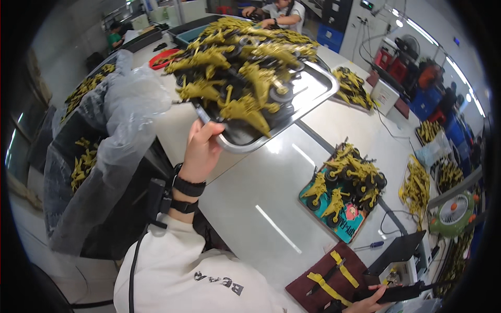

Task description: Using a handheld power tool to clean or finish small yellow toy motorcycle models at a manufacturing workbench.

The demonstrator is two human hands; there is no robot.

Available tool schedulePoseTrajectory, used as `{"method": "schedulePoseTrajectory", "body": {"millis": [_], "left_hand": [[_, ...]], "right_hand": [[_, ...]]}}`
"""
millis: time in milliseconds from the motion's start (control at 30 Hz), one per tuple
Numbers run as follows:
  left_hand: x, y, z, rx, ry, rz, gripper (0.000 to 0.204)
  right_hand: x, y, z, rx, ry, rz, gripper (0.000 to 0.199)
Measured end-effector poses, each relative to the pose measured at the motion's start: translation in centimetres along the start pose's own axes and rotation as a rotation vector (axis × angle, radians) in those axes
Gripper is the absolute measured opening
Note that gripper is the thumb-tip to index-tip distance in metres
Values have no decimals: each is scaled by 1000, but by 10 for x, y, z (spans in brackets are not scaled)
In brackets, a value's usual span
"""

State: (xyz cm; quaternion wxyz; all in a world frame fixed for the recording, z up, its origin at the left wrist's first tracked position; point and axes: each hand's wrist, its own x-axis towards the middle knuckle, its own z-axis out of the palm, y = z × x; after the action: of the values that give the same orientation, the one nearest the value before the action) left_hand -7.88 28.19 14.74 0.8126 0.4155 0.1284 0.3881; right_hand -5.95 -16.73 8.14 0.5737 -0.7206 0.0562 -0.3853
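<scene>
My left hand point(202, 148) grips the near corner of a shiny metal tray point(237, 148), thumb over the rim. The tray is tilted above the table and heaped with yellow toy motorcycles point(245, 112) with black wheels. A dark band and a small black device point(158, 197) are strapped to that wrist. At the lower right edge, my right hand point(369, 302) has its fingers closed against a black device point(402, 293); the frame's edge cuts off part of the hand. Beside it lies a maroon cloth point(308, 281) with yellow straps and a dark tool.
A teal board point(342, 221) piled with more motorcycles stands on the white table point(245, 208). A screwdriver point(369, 245) lies nearby. Plastic-lined bins point(125, 104) stand left, and a green fan point(453, 213) right. Another person point(287, 15) works at the far end.
</scene>
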Motion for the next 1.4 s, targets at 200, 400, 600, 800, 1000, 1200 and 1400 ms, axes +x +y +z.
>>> {"method": "schedulePoseTrajectory", "body": {"millis": [200,400,600,800,1000,1200,1400], "left_hand": [[1,62,65,65,-26,264,7],[-5,110,95,8,-29,517,12],[7,129,99,-135,19,751,5],[20,164,43,-509,95,886,8],[26,174,11,-624,-35,949,7],[46,158,15,-636,-118,914,7],[29,96,44,-310,122,584,6]], "right_hand": [[0,-14,4,121,131,-20,26],[-3,-21,-2,135,127,-45,26],[-4,-26,-2,139,111,-79,25],[-1,-20,-8,142,120,-45,26],[1,-19,-6,129,125,-30,26],[6,-19,-6,121,142,-24,27],[1,-10,-13,131,201,39,29]]}}
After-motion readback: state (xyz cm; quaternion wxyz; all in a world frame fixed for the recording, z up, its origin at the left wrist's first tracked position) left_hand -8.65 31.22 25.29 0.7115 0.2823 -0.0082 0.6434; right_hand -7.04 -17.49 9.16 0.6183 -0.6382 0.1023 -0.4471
